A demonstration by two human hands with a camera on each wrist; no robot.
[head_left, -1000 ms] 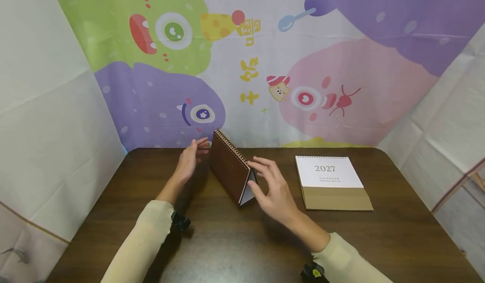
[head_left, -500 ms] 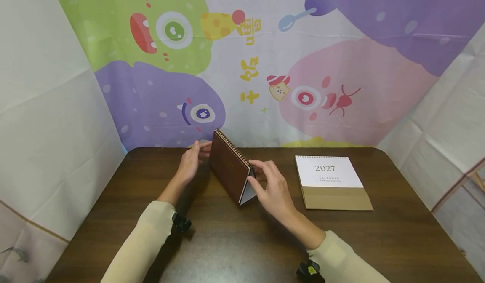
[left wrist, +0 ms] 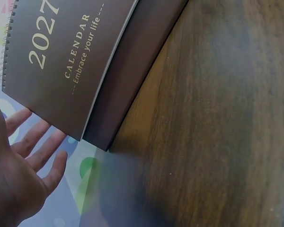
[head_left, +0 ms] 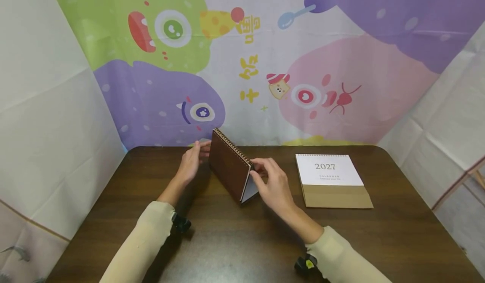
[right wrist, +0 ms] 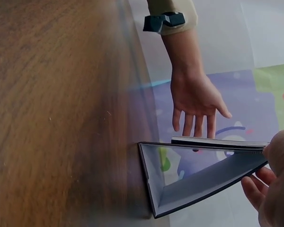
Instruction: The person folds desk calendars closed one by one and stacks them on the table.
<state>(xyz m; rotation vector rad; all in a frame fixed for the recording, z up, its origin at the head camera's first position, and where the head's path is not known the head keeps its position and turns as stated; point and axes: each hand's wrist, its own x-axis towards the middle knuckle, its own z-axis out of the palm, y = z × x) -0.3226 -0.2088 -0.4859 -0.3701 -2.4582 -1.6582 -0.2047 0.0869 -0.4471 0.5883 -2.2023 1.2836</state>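
A brown desk calendar [head_left: 229,165] stands as a tent on the table, turned at an angle, its spiral binding along the top. Gold lettering reading 2027 shows on its cover [left wrist: 61,61] in the left wrist view. My left hand [head_left: 188,163] is at its far end, fingers extended, tips at or just behind the cover's edge; contact is hard to tell. At the near top corner my right hand [head_left: 275,186] pinches the calendar, thumb on one side and fingers on the other. The right wrist view shows the hollow triangular stand [right wrist: 203,189] from its end.
A second desk calendar [head_left: 335,175], with a white 2027 page and a tan base, stands to the right on the dark wooden table [head_left: 227,249]. Behind the table hangs a cartoon-printed cloth [head_left: 246,118]. White cloth walls [head_left: 49,118] flank both sides.
My right hand has moved in slightly and closed thumb and fingers on the calendar's near top corner. The left hand has come a little nearer its far end. The calendar has barely shifted.
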